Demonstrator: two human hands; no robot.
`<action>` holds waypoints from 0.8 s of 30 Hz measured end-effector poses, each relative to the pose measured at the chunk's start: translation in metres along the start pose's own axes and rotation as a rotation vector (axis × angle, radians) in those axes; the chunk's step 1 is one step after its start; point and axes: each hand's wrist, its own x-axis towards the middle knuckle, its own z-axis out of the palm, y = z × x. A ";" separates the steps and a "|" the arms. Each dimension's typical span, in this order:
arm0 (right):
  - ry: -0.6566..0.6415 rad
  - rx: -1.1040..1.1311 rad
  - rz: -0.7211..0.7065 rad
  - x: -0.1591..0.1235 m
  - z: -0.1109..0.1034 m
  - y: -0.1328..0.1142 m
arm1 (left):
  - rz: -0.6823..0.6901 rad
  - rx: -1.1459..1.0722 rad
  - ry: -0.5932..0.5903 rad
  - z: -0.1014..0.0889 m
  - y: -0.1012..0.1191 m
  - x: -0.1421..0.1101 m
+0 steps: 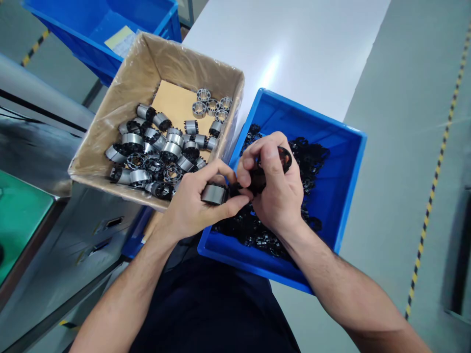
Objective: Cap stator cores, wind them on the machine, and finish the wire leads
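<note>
Hands are meeting over the near-left corner of a blue bin [351, 162], which is sitting on the person's lap and against the white table [294, 44], close enough that neither arm is having to stretch. The left hand [196, 206] is curling its fingers and thumb closed around a grey metal ring [214, 194], holding it sideways so that one open end is facing the other hand. The right hand [274, 186] is pinching a black plastic ring [281, 159] between thumb and forefinger, its remaining fingers closing over a second dark piece whose shape cannot be made out. Both parts are hovering just above the bin, touching or nearly touching where the fingertips are coming together; which of the two is not clear.

Black loose parts [309, 157] of the same kind are lying heaped in the bin under the right hand, so that hand is working straight over its own supply. Just beside the left hand, a cardboard box [110, 108] lined with clear film is holding the metal rings [158, 147], some already carrying dark inserts. Another blue crate [73, 19] is standing behind it, well apart.
</note>
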 end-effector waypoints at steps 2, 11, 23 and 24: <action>0.010 -0.062 0.015 0.000 -0.002 0.003 | 0.041 0.052 -0.022 0.000 0.003 -0.001; -0.182 -0.085 0.116 0.013 -0.022 -0.006 | 0.128 -0.040 0.288 -0.002 -0.011 -0.004; -0.184 -0.115 0.181 0.004 -0.012 -0.011 | -0.213 -0.446 0.094 -0.011 -0.007 0.008; -0.191 -0.123 0.176 0.003 -0.011 -0.011 | -0.211 -0.431 0.085 -0.010 -0.007 0.007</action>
